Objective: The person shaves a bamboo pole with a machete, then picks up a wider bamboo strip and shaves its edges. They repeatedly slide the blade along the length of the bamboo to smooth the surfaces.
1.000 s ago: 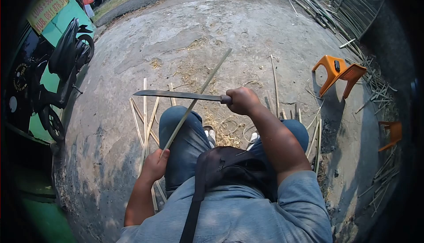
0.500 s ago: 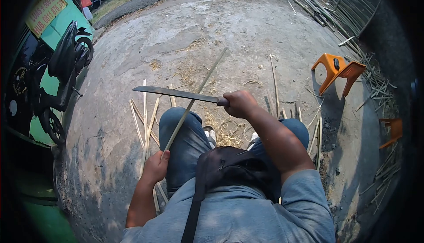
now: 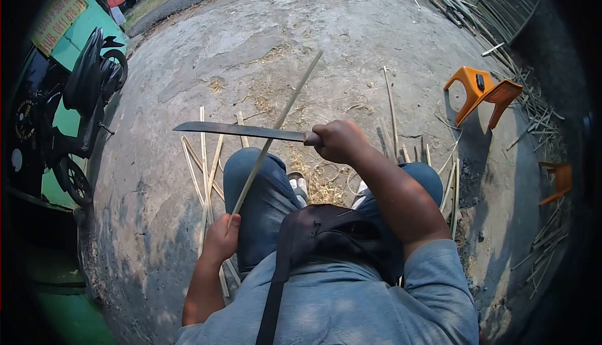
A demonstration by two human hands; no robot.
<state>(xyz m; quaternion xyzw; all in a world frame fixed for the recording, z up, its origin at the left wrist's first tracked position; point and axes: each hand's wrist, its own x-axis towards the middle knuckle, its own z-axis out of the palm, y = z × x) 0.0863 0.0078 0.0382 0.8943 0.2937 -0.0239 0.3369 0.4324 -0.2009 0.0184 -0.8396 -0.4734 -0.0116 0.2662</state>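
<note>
My left hand [image 3: 222,235] is closed round the lower end of a long, pale bamboo strip [image 3: 295,95], which slants up and away to the right past my left knee. Closed on the dark handle of a machete [image 3: 235,130], my right hand [image 3: 342,142] is above my lap. The long blade points left and crosses the strip near its middle; whether it touches cannot be made out. Several split bamboo strips [image 3: 203,176] lie on the ground beside my left leg, and more strips [image 3: 453,188] lie beside my right knee.
Shavings [image 3: 326,188] litter the concrete between my feet. To the right stands an orange plastic stool [image 3: 467,88] with a small black object on it. Bamboo poles [image 3: 448,10] and cut strips [image 3: 542,125] lie along the right side. A black motorbike [image 3: 84,94] is parked at left.
The machete and my right hand have shifted slightly left along with the blade tip. My left hand still grips the strip in nearly the same place. The view has tilted a little.
</note>
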